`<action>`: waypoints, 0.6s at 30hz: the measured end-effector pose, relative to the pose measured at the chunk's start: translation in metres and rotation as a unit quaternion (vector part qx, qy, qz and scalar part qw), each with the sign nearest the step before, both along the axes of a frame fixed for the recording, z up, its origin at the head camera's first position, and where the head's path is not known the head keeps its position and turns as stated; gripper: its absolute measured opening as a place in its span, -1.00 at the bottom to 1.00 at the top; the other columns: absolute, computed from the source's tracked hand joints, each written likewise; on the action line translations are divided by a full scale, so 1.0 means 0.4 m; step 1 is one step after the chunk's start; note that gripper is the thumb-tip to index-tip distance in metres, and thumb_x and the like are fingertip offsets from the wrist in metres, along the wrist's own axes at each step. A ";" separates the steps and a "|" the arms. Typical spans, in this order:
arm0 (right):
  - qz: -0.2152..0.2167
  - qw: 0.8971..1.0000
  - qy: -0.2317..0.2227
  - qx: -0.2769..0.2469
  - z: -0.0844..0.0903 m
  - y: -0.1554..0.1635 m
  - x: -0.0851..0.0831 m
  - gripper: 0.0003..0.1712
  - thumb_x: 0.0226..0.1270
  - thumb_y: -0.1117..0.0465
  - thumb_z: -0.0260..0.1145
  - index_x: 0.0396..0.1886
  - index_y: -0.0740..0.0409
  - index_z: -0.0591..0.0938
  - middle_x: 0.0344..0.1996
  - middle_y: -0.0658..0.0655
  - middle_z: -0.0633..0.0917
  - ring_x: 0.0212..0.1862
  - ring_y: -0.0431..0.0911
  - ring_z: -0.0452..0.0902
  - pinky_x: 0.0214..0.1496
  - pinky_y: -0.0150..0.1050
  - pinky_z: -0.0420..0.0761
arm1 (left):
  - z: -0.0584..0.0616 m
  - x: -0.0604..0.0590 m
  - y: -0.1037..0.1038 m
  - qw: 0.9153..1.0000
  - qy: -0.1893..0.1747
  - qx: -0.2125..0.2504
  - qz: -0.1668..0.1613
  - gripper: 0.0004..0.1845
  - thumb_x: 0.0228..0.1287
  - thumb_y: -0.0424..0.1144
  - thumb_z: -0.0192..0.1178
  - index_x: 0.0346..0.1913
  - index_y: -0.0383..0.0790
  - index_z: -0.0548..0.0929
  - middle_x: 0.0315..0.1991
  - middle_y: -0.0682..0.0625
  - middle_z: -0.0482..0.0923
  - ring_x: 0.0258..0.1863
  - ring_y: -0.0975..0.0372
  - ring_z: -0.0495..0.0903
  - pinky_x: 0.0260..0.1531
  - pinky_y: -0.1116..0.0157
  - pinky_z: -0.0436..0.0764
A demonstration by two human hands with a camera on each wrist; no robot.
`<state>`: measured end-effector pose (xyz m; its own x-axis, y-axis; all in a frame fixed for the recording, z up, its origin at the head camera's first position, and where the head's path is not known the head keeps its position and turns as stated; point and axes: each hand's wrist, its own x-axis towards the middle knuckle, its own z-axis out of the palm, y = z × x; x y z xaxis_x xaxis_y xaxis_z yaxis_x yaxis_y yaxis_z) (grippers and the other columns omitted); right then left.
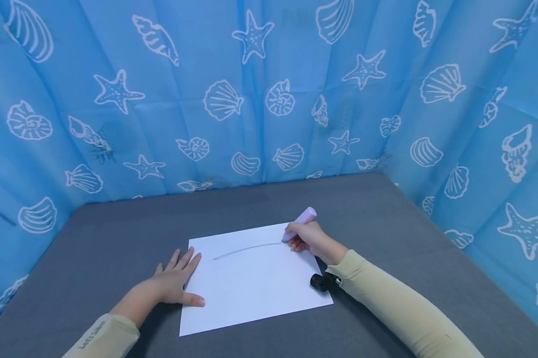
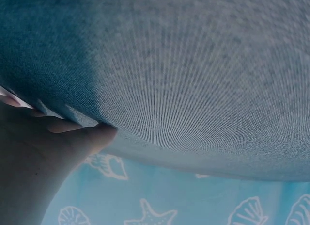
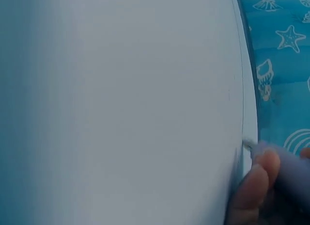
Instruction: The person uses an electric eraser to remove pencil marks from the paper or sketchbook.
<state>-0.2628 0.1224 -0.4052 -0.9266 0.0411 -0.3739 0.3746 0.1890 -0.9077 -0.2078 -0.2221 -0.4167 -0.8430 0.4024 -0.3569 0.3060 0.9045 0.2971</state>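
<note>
A white sheet of paper [image 1: 255, 286] lies on the grey table, slightly turned. My right hand [image 1: 311, 239] grips a thick lilac marker [image 1: 305, 216], its tip on the paper near the upper right edge. From the left part of the sheet a thin grey curved line [image 1: 246, 248] runs up to that tip. In the right wrist view the fingers pinch the marker [image 3: 286, 171] close to its tip. My left hand [image 1: 175, 281] rests with spread fingers on the paper's left edge, the thumb on the sheet. The left wrist view shows part of that hand [image 2: 53, 142] against the cloth.
Grey cloth covers the table [image 1: 130, 233]. A blue curtain [image 1: 260, 129] with white shells and starfish hangs behind and along the sides. A small black camera [image 1: 320, 282] on the right wrist sits over the paper's right edge.
</note>
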 end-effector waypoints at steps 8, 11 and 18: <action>0.013 0.998 -0.001 -0.067 -0.012 0.011 -0.007 -0.66 0.26 0.25 0.16 -0.10 0.46 0.51 -0.59 0.16 0.59 -0.60 -0.15 0.49 -0.51 -0.37 0.57 | 0.008 0.002 0.001 1.000 -0.005 -0.002 0.000 0.30 -0.11 0.42 0.34 0.52 -0.31 -0.01 0.52 -0.34 -0.28 0.42 -0.38 -0.33 0.14 -0.48 -0.20; 0.011 0.998 0.005 -0.056 -0.013 0.007 -0.006 -0.66 0.23 0.26 0.15 -0.11 0.47 0.50 -0.59 0.16 0.57 -0.60 -0.15 0.45 -0.52 -0.38 0.52 | 0.009 0.002 0.000 1.000 -0.004 -0.002 0.001 0.30 -0.11 0.42 0.34 0.52 -0.32 -0.01 0.52 -0.34 -0.28 0.42 -0.38 -0.33 0.14 -0.48 -0.20; -0.019 1.000 -0.009 -0.019 -0.015 -0.002 -0.007 -0.73 0.20 0.25 0.18 -0.25 0.43 0.55 -0.68 0.12 0.55 -0.67 -0.19 0.41 -0.60 -0.41 0.44 | 0.012 0.007 0.004 1.000 0.000 -0.001 0.002 0.29 -0.11 0.41 0.35 0.52 -0.33 0.01 0.52 -0.35 -0.26 0.42 -0.38 -0.32 0.14 -0.48 -0.20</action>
<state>-0.2657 0.1217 -0.4110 -0.9181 0.0609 -0.3917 0.3964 0.1394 -0.9074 -0.2049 -0.2205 -0.4119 -0.8444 0.3989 -0.3575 0.3034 0.9062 0.2946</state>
